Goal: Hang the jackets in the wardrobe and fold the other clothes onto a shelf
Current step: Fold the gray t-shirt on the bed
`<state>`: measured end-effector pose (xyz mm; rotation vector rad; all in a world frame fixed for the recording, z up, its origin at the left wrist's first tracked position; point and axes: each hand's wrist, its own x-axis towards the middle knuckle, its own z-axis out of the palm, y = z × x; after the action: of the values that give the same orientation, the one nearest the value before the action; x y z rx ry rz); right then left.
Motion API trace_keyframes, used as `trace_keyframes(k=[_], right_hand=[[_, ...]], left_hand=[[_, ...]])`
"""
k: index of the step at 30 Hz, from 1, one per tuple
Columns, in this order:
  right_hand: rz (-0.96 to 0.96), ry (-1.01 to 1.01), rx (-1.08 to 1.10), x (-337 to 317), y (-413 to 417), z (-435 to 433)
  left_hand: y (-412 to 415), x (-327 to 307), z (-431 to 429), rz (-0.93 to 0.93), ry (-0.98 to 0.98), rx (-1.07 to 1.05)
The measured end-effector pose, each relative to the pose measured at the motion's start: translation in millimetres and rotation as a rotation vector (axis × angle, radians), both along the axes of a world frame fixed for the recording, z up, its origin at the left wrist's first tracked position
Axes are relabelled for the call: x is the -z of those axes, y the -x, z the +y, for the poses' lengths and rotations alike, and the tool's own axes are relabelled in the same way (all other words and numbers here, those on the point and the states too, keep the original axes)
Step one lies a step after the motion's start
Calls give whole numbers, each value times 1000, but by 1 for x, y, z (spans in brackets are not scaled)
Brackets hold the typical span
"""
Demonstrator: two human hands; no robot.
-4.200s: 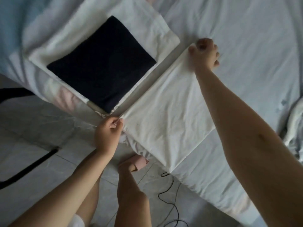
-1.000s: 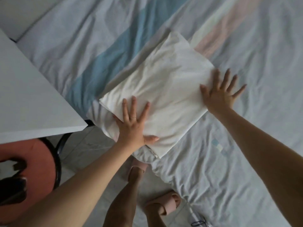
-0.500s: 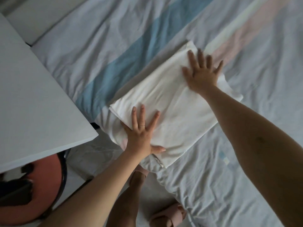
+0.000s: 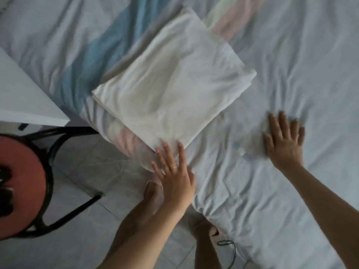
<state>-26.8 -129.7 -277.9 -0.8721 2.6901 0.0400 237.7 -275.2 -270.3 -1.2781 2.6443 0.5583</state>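
Seen from the head camera, a bed under a pale wrinkled sheet [image 4: 291, 55] with blue, grey and pink stripes fills most of the frame, its near-left edge hanging over a grey tiled floor [image 4: 87, 239]. At the far left the corner of a white bench [image 4: 23, 94] juts in, and below it stands a stool [image 4: 21, 183] with a red round seat and black legs. Something dark lies on the seat, too cut off to identify. Near the bottom, the person's bare legs and feet stand beside the bed, and a thin black cable [image 4: 229, 247] lies on the tiles by the right foot. Nothing covers the folded white garment [image 4: 171, 90], which lies on the bed near its left edge, turned corner-on to the viewer. It is folded into a flat, roughly square stack with layered edges showing along its left side and soft creases across the top. The left hand [image 4: 174, 171], with a ring [image 4: 173, 167] on one finger, lies flat with its fingers straight. Its fingertips reach the garment's near corner at the edge of the bed and hold nothing. The right hand [image 4: 283, 138], somewhat blurred, is spread wide and palm-down on the bare sheet to the right of the garment, apart from it and gripping nothing.
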Motion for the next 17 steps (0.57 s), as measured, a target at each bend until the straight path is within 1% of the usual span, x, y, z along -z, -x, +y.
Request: trace_keyframes(k=[2, 4, 6, 7, 8, 9, 10, 11, 12, 13, 15, 16, 17], right_hand=[[-16, 27, -63, -2, -11, 31], [-37, 23, -66, -8, -23, 90], [-51, -30, 28, -16, -30, 172], [-76, -41, 60, -22, -36, 214], [-109, -45, 79, -18, -47, 214], [-129, -97, 171, -30, -47, 273], [-156, -126, 241, -38, -49, 308], [-189, -132, 226, -35, -58, 314], [-158, -153, 272, -41, -58, 342], [-161, -186, 335, -49, -54, 371], [-134, -207, 504, -55, -42, 425], [-128, -165, 588, -61, -34, 445], [-113, -91, 649, -61, -27, 444]], left_hand=[[13, -1, 37, 26, -97, 41], [40, -5, 86, 15, -229, 185], [80, -11, 147, -54, -317, 416], [100, -12, 179, -124, -399, 513], [106, -5, 173, -192, -438, 581], [131, -12, 221, -218, -452, 689], [153, -13, 249, -273, -437, 784], [155, -8, 245, -321, -422, 799], [170, -12, 264, -362, -437, 846], [186, -14, 286, -409, -428, 874], [211, -18, 321, -478, -414, 847], [218, -21, 333, -515, -379, 830], [216, -19, 324, -547, -352, 795]])
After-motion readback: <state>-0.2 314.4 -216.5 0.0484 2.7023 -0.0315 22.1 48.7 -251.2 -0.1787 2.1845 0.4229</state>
